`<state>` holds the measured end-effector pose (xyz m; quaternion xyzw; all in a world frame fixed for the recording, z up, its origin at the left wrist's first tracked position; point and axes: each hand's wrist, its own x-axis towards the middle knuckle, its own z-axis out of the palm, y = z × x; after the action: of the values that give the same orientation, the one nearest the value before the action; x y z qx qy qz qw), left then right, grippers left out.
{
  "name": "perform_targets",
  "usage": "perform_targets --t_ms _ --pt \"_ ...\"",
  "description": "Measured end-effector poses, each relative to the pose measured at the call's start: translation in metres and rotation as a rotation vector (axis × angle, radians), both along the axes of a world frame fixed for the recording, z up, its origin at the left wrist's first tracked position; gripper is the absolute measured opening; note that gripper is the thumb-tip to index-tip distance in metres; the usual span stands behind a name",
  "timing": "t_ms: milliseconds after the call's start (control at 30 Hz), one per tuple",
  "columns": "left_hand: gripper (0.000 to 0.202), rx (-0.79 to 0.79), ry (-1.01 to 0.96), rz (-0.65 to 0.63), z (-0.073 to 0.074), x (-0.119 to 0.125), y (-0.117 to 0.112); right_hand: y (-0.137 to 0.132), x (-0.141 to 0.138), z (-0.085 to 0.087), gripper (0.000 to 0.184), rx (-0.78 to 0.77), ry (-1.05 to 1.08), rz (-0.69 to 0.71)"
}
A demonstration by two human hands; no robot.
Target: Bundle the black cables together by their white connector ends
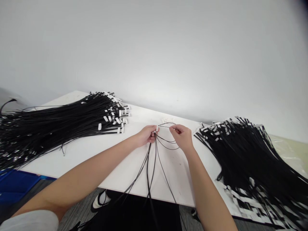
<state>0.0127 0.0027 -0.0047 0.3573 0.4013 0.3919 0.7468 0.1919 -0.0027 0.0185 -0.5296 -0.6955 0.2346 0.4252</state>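
My left hand point(147, 134) is closed around a small white connector point(157, 128) and a few thin black wires point(151, 166) that trail down over the near edge of the white table point(72, 160). My right hand point(181, 136) pinches the end of one thin black wire point(168, 125), which loops between the two hands just beyond the fingers. Both hands rest over the middle of the table, a short gap apart.
A big bundle of black cables with white connectors point(60, 125) lies on the left of the table. A second heap of black cables point(245, 154) covers the right side. A blue bin point(16, 186) sits below left. A plain white wall stands behind.
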Motion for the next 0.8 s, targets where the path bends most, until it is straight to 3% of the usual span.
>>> perform_targets --t_ms 167,433,633,800 --pt "0.018 0.009 0.014 -0.001 0.0005 0.0003 -0.0001 0.0019 0.0005 -0.0014 0.018 0.065 -0.037 0.017" --pt "0.021 0.029 0.077 -0.017 0.0032 0.0023 -0.0027 0.0021 0.0012 -0.0034 0.019 0.362 -0.164 0.131" --pt "0.023 0.062 0.106 -0.058 0.0043 0.0035 -0.0045 -0.0007 -0.0001 -0.007 0.017 0.412 -0.333 0.107" --pt "0.024 0.112 0.117 -0.104 0.0032 0.003 -0.0056 -0.0008 -0.0049 -0.0088 0.015 0.358 -0.264 0.109"
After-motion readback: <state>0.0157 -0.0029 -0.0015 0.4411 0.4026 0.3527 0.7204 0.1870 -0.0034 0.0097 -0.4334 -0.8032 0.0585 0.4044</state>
